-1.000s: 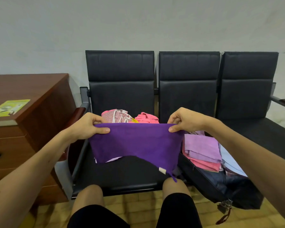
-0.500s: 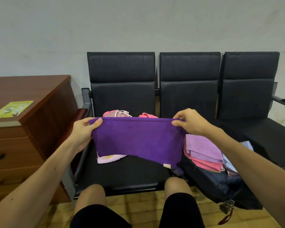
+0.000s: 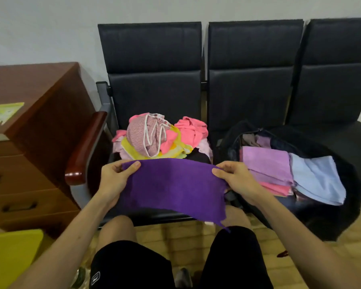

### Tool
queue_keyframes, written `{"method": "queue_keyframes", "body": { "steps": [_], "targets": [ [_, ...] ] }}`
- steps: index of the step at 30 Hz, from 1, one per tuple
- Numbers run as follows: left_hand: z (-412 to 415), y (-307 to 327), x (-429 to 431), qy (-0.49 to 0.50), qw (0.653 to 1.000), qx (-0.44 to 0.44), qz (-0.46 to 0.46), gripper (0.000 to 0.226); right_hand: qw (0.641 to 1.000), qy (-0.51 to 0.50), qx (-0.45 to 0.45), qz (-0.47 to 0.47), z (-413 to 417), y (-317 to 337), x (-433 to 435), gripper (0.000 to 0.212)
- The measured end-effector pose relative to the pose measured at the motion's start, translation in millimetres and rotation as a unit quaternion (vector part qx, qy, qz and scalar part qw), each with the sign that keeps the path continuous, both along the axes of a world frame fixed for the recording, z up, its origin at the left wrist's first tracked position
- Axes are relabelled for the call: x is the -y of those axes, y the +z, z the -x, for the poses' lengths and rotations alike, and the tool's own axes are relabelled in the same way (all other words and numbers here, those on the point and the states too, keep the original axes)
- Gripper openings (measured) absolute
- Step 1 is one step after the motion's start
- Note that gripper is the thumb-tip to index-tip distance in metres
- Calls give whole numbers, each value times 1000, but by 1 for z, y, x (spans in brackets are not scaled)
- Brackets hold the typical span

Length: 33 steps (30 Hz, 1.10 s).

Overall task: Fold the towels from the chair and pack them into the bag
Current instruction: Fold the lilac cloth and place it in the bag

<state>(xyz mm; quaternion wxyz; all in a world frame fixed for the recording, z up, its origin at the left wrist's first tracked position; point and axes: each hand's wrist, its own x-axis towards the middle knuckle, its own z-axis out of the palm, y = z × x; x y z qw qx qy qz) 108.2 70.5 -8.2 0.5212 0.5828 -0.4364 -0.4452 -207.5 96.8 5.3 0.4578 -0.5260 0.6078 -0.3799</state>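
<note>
A dark purple towel (image 3: pixel 173 186) hangs stretched in front of the left seat, over my knees. My left hand (image 3: pixel 115 180) pinches its upper left corner and my right hand (image 3: pixel 236 180) pinches its upper right corner. Behind it, a heap of unfolded pink, yellow and patterned towels (image 3: pixel 158 136) lies on the black chair (image 3: pixel 152 84). On the middle seat an open black bag (image 3: pixel 329 213) holds folded lilac (image 3: pixel 267 163), pink (image 3: pixel 275 189) and pale blue (image 3: pixel 319 180) towels.
A brown wooden drawer cabinet (image 3: pixel 35 130) with a green leaflet (image 3: pixel 4 113) stands left of the chair's wooden armrest (image 3: pixel 86 149). A yellow object (image 3: pixel 10 255) sits at the lower left. The third seat (image 3: pixel 342 80) is at the right. My knees are below the towel.
The view has tipped down and closer. Both hands have lowered the purple towel toward my lap, still holding its top corners, and the heap behind it now shows.
</note>
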Motion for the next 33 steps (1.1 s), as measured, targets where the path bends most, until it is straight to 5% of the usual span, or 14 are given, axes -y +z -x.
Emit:
{"method": "queue_keyframes", "body": {
  "steps": [8, 23, 33],
  "targets": [
    [55, -42, -34, -28, 998, -7, -60, 11, 994, -43, 86, -57, -43, -46, -18, 16],
    [89, -45, -42, -136, 989, 20, -60, 13, 993, -22, 93, -69, -77, -54, -20, 8],
    [79, -45, -47, -169, 981, 96, -11, 38, 947, -24, 273, -165, -83, -37, -22, 23]
  ]
}}
